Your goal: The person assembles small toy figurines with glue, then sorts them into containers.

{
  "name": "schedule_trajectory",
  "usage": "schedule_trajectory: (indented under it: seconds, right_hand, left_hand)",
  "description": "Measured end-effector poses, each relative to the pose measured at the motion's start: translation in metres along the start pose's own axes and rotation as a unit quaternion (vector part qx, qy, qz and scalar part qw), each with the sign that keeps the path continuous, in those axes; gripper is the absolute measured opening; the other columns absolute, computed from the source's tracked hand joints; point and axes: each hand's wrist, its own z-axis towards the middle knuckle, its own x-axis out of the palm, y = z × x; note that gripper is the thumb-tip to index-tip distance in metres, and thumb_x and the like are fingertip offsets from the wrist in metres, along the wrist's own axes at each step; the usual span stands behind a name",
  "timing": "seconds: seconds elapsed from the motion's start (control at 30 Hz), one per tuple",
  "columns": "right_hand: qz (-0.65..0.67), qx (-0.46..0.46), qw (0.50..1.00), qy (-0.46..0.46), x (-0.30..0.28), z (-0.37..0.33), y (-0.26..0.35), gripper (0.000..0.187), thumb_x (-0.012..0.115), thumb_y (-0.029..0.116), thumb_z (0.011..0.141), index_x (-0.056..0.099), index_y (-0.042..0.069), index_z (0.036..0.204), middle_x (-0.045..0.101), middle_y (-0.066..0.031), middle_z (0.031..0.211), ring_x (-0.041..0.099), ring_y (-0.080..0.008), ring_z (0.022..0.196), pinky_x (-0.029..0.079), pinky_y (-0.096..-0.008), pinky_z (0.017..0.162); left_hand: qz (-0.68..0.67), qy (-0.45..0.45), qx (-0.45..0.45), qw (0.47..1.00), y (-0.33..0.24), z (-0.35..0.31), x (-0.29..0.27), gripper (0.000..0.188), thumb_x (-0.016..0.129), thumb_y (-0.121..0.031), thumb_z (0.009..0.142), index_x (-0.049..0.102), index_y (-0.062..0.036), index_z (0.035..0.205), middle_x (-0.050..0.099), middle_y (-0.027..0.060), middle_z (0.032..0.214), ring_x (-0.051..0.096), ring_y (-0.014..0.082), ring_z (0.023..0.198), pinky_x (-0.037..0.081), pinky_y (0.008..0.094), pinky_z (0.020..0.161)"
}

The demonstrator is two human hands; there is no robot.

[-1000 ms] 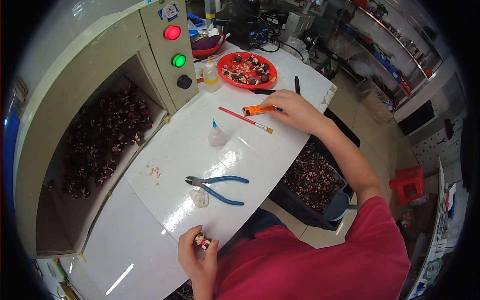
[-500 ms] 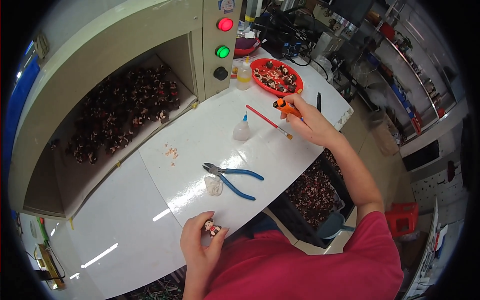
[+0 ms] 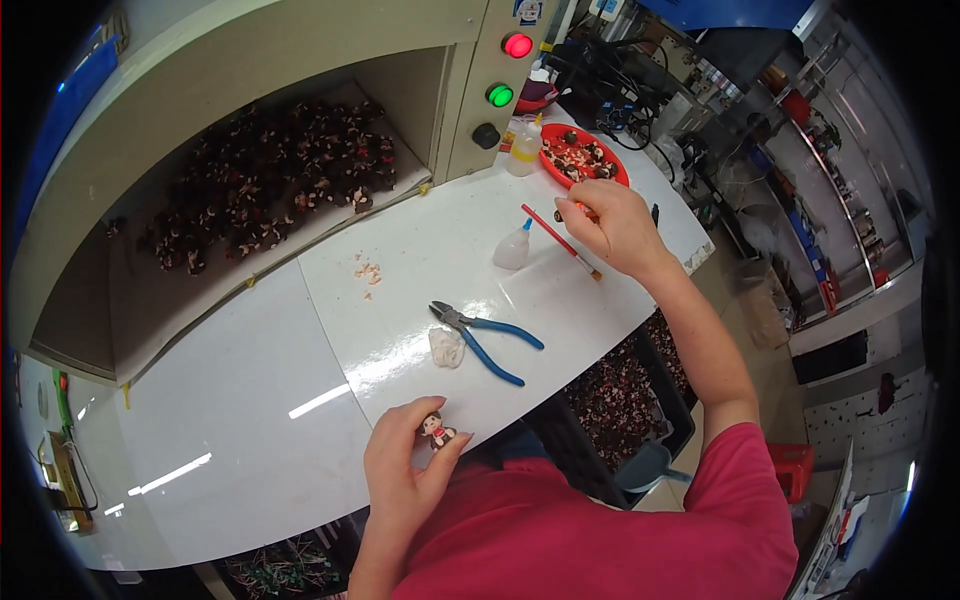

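Observation:
Between the thumb and fingers of my left hand (image 3: pixel 393 465) is a small doll figurine (image 3: pixel 437 431) with dark hair and a red front, held just over the table's near edge. My right hand (image 3: pixel 622 228) is closed around an orange-and-black tool (image 3: pixel 590 213), mostly hidden by the fingers, above the table's right side. A red paintbrush (image 3: pixel 553 233) lies to its left, beside a small squeeze bottle (image 3: pixel 512 250) with a blue tip. Blue-handled diagonal cutters (image 3: pixel 460 320) rest in the middle of the table, touching or nearly touching a whitish lump (image 3: pixel 446 348).
A beige cabinet (image 3: pixel 465 110) with lit red and green buttons holds many dark figurines (image 3: pixel 290 180). Behind my right hand are a red tray (image 3: pixel 622 178) of small parts and a yellow-banded bottle (image 3: pixel 524 150). Crumbs (image 3: pixel 368 273) dot the white table; a black crate (image 3: pixel 685 425) stands below.
The view has shifted, so the table and cabinet appear farther right. My right hand has turned, hiding most of the orange tool. My left hand keeps the figurine.

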Motion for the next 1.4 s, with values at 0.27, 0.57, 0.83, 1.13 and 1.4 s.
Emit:
schedule_trajectory:
  seconds: [0.27,0.57,0.83,1.13,1.4]
  right_hand:
    - [-0.033,-0.047,0.994,-0.094,0.009,0.009,0.003,0.024,0.059,0.024,0.082,0.061,0.004,0.069,0.056,-0.0088,0.064,0.056,-0.0247,0.065,0.045,-0.0352,0.060]
    - [-0.034,-0.031,0.997,-0.060,0.009,0.011,0.010,0.021,0.056,0.019,0.083,0.063,0.000,0.080,0.061,-0.0117,0.073,0.058,-0.0255,0.069,0.046,-0.0344,0.063]
    - [-0.028,-0.041,0.997,-0.065,0.010,0.012,0.011,0.020,0.056,0.019,0.084,0.062,0.000,0.078,0.059,-0.0114,0.071,0.056,-0.0253,0.067,0.045,-0.0346,0.061]
    - [-0.027,-0.041,0.997,-0.056,0.012,0.013,0.010,0.021,0.055,0.019,0.084,0.060,0.000,0.076,0.057,-0.0112,0.067,0.054,-0.0256,0.064,0.044,-0.0352,0.060]
    - [-0.018,-0.047,0.997,-0.057,0.009,0.012,0.011,0.019,0.056,0.018,0.084,0.061,0.000,0.079,0.059,-0.0114,0.070,0.056,-0.0252,0.067,0.045,-0.0344,0.063]
  left_hand:
    - [-0.008,-0.003,0.011,1.000,0.002,0.001,-0.002,0.038,0.076,-0.009,0.071,0.059,-0.0030,0.104,0.058,0.0108,0.086,0.057,0.0223,0.075,0.049,0.0297,0.066]
    - [-0.017,-0.010,0.016,1.000,0.004,0.000,-0.003,0.038,0.076,-0.009,0.071,0.059,-0.0026,0.104,0.058,0.0111,0.086,0.057,0.0220,0.075,0.049,0.0292,0.066]
    - [-0.006,-0.008,0.020,1.000,0.004,0.001,-0.003,0.038,0.076,-0.009,0.071,0.059,-0.0025,0.105,0.059,0.0112,0.087,0.057,0.0223,0.076,0.049,0.0295,0.067]
    - [-0.013,-0.009,0.011,1.000,0.004,0.000,-0.002,0.038,0.076,-0.010,0.071,0.059,-0.0033,0.104,0.059,0.0108,0.086,0.057,0.0218,0.074,0.048,0.0294,0.065]
    - [-0.016,0.015,-0.011,1.000,0.004,0.000,-0.004,0.037,0.073,-0.004,0.072,0.058,-0.0021,0.106,0.058,0.0082,0.093,0.057,0.0164,0.081,0.046,0.0258,0.072]
